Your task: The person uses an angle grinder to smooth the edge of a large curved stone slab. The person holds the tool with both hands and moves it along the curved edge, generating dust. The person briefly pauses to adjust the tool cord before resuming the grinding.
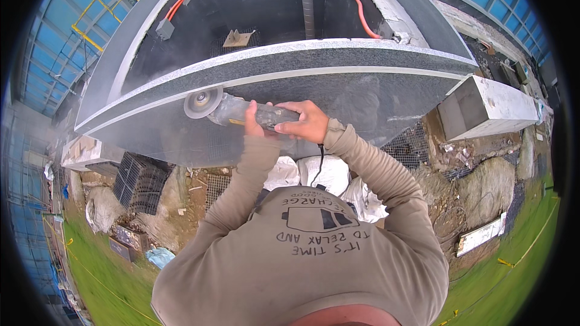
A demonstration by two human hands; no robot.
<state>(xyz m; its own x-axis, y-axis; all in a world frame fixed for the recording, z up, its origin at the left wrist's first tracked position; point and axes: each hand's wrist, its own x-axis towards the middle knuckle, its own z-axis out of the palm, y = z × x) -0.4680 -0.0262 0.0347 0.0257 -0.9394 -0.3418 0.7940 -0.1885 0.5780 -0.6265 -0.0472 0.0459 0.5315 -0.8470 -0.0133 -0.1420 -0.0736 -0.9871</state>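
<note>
Two hands on one grinder (241, 111), held level against the grey stone slab (338, 63). Left hand (252, 122) wraps the body from below, fingers closed round it. Right hand (307, 122) grips the rear, fingers curled shut. Disc (202, 102) touches the slab's front edge. White sacks (326, 175) lie below.

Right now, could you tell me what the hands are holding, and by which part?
Both hands hold an angle grinder by its body: the left hand nearer the disc, the right hand at the rear.
</note>
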